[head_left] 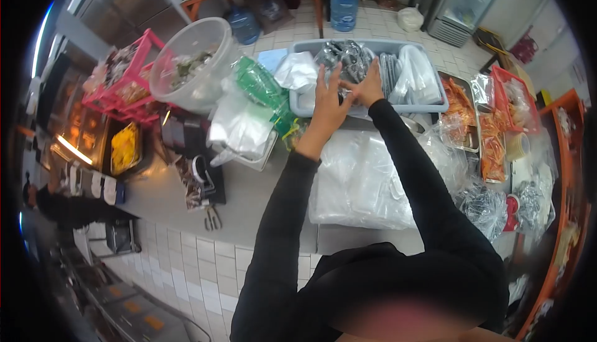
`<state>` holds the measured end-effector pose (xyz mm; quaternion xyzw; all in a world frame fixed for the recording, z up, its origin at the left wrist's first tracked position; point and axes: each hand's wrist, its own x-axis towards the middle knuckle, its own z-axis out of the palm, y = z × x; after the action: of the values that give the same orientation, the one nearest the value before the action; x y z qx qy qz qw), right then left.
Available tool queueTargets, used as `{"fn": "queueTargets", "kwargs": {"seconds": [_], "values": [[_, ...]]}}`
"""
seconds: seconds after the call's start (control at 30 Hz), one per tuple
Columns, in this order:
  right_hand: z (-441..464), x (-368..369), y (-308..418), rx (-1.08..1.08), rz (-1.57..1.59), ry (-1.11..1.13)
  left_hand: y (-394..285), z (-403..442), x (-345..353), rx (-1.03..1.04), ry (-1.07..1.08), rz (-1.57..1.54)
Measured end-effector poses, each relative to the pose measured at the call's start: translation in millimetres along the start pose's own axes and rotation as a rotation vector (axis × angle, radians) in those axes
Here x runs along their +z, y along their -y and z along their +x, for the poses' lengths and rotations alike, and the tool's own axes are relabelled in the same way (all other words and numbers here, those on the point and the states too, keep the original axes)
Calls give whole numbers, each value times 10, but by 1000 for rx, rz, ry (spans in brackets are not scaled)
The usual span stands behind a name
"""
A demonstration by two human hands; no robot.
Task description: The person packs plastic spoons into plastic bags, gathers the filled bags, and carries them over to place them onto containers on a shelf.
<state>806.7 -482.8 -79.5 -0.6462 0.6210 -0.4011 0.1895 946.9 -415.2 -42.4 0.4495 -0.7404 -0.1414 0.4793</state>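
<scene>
A blue-grey plastic tray sits at the far side of the table, holding dark items in clear plastic and folded clear plastic bags. My left hand is over the tray's near edge, its fingers stretched up and apart. Close beside it, my right hand has its fingers extended, the thumb side turned toward the left hand. Between the two hands dark material shows; I cannot tell whether either touches it. A wide stack of clear plastic bags lies below my forearms.
To the left stand a green plastic bundle, a translucent bucket, a pink crate and scissors. On the right are trays of reddish food and a red basket. Another person's dark sleeve shows at far left.
</scene>
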Motion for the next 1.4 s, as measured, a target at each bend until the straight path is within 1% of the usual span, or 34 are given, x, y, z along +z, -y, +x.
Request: {"fn": "queueTargets", "kwargs": {"seconds": [0.03,0.07,0.1,0.17,0.27,0.3,0.33,0.4,0.43,0.47,0.53,0.57,0.6,0.63,0.67,0.7,0.73,0.8,0.83,0.87,0.9,0.93,0.97,1.0,1.03,1.07,1.13,1.2,1.23,1.27,1.3,1.33,1.37,1.4], "values": [[-17,49,-99,-100,-10,-22,158,145,134,-58,-3,-65],[-26,124,-208,-94,-24,-34,309,246,259,-116,-8,-127],[-37,210,-312,-119,-47,-18,480,282,396,-109,0,-142],[-4,303,-391,-167,-56,0,759,314,644,-209,48,-142],[76,410,-480,-174,-109,-8,993,354,773,-181,23,-238],[85,379,-415,-144,-124,7,1059,366,794,-126,31,-208],[94,374,-413,-128,-129,4,1136,371,834,-129,45,-216],[46,338,-365,-72,-275,53,1218,312,891,-95,70,-126],[37,283,-279,52,-296,146,1218,301,909,-114,72,-81],[40,227,-240,54,-298,138,1225,310,900,-107,75,-85],[109,183,-334,64,-193,243,1366,306,941,-93,114,42],[200,261,-598,16,-105,227,1177,326,787,-171,128,-19],[176,183,-567,18,-99,212,1109,336,707,-157,134,-16],[120,69,-503,-65,49,173,1057,346,641,-171,97,-29],[28,-51,-453,-146,195,130,1003,353,586,-186,64,-44],[-119,-133,-363,-154,205,41,933,361,533,-201,39,-58],[-278,-244,-273,-140,208,21,865,369,473,-188,60,-60],[-654,-469,-126,-131,365,-22,771,367,380,-244,-6,2],[-889,-529,-99,-144,369,-74,753,343,359,-247,-7,42],[-1196,-656,-27,-121,292,-36,758,317,331,-250,-6,81],[-1488,-744,-23,-103,392,47,805,283,308,-215,-23,96],[-1793,-885,13,-102,352,105,901,218,308,-182,-36,102],[-2127,-1022,19,-133,297,119,1078,117,343,-96,-53,201],[-2409,-1255,43,-171,284,186,1073,13,348,-68,-61,225],[-2658,-1537,92,-206,290,220,741,-100,332,-117,-105,199],[-2882,-1824,119,-197,337,264,122,-243,286,-84,-166,124],[-3253,-2460,127,-153,363,277,-641,-559,352,-128,-177,26],[-3474,-3172,37,-223,217,110,-1528,-899,555,-116,-178,-175],[-3593,-3518,-45,-186,195,-17,-1913,-1069,706,-47,-157,-212],[-3732,-3861,-124,-83,161,-134,-2305,-1236,858,21,-140,-247],[-3870,-4202,-209,18,127,-252,-2772,-1381,984,41,-79,-278],[-4001,-4528,-287,56,81,-358,-3131,-1529,1187,100,-71,-385],[-4147,-4817,-373,98,37,-465,-3450,-1672,1349,184,-1,-346],[-4301,-5062,-470,104,25,-479,-3775,-1802,1515,264,56,-375]]}}
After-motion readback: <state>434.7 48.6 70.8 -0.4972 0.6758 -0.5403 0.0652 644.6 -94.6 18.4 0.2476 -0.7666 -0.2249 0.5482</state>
